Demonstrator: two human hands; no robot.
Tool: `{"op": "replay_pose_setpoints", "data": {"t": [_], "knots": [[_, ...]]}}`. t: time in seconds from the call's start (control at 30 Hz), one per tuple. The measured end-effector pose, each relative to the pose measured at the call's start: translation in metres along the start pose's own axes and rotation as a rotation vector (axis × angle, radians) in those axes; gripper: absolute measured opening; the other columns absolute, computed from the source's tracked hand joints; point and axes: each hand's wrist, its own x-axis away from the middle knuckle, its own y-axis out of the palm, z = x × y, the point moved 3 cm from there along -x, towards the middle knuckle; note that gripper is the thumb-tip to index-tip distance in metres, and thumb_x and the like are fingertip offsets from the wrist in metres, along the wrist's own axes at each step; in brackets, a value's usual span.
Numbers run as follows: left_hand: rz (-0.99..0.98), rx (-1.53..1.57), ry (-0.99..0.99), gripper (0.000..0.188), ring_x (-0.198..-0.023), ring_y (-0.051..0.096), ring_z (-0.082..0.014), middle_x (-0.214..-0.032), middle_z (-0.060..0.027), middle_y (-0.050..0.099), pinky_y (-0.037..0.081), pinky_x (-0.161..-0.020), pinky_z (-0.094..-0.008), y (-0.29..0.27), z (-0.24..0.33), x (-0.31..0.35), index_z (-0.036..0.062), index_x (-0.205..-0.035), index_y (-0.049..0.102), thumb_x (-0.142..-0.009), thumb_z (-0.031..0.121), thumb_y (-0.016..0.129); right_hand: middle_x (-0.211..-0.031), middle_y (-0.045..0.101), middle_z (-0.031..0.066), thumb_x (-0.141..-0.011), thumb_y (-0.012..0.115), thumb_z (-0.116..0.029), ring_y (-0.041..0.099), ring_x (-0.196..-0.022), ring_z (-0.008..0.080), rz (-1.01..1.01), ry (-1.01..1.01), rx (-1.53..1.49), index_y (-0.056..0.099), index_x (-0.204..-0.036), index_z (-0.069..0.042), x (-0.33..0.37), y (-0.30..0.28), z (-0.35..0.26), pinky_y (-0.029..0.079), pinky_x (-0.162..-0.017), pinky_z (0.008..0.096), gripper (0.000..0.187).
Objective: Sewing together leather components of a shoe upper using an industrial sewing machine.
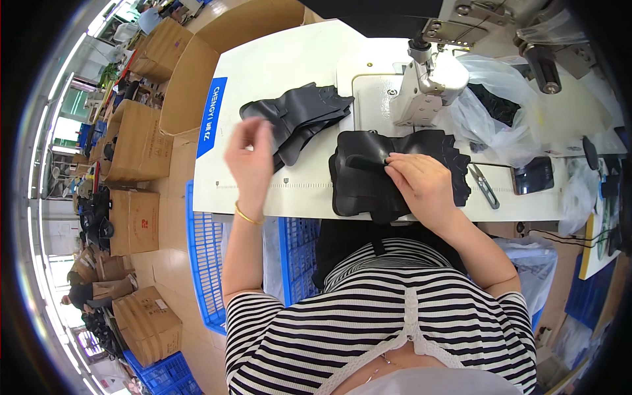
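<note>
Close to the table's front edge lies a stack of black leather-like pieces (359, 187) with notched right edges. My right hand (421, 184) is over this stack, its fingers pressed together on a small black strip (365, 162) on the top piece. My left hand (250, 148) is raised at the near left side of a second, fanned pile of black pieces (303, 118). Motion smears its fingers, so whether anything is between them cannot be made out.
Behind the stack stands a white sewing machine head (428, 89) on the white table (263, 197). Thread snips (484, 186) and a dark phone (533, 176) lie to the right, near a clear plastic bag (520, 138). Blue crates (299, 257) stand below; cardboard boxes (135, 141) are at left.
</note>
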Motion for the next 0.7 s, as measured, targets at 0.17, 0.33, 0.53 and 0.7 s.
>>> {"op": "replay_pose_setpoints", "data": {"t": [0.17, 0.33, 0.53, 0.7], "knots": [[-1.039, 0.925, -0.935, 0.034, -0.075, 0.063, -0.014, -0.084, -0.0122, 0.067, 0.052, -0.069, -0.0271, 0.06, 0.044, 0.054, -0.0019, -0.091, 0.064, -0.092, 0.031, 0.06, -0.093, 0.068, 0.0142, -0.077, 0.069, -0.006, 0.066, -0.083, 0.0287, 0.166, 0.043, -0.156, 0.062, -0.086, 0.0, 0.001, -0.025, 0.0, 0.053, -0.074, 0.0355, 0.013], [-0.8, 0.943, -1.002, 0.024, -0.083, 0.065, -0.0155, -0.095, -0.0108, 0.067, 0.053, -0.074, -0.0284, 0.104, 0.048, 0.085, -0.0017, -0.102, 0.062, -0.091, 0.02, 0.06, -0.097, 0.066, 0.013, -0.079, 0.066, -0.006, 0.065, -0.087, 0.0269, -0.011, -0.297, -0.164, 0.061, -0.088, 0.0, 0.001, -0.039, -0.011, 0.05, -0.077, 0.0366, 0.011], [-0.81, 0.801, -0.763, 0.019, -0.081, 0.064, -0.014, -0.093, -0.0072, 0.067, 0.053, -0.073, -0.0278, 0.11, 0.051, 0.079, -0.0018, -0.103, 0.062, -0.086, 0.007, 0.062, -0.085, 0.063, 0.0112, -0.079, 0.064, -0.013, 0.059, -0.079, 0.0304, 0.228, 0.313, 0.437, 0.064, -0.089, -0.003, -0.004, -0.111, 0.14, 0.046, -0.07, 0.04, 0.014], [-0.794, 0.774, -0.777, 0.019, -0.078, 0.064, -0.0138, -0.091, -0.0078, 0.067, 0.053, -0.071, -0.0271, 0.113, 0.056, 0.077, -0.0031, -0.1, 0.062, -0.083, 0.005, 0.065, -0.082, 0.066, 0.0126, -0.081, 0.062, -0.02, 0.061, -0.079, 0.0326, -0.007, 0.497, 0.505, 0.066, -0.087, -0.005, -0.014, -0.11, 0.184, 0.046, -0.07, 0.0423, 0.017]]}}
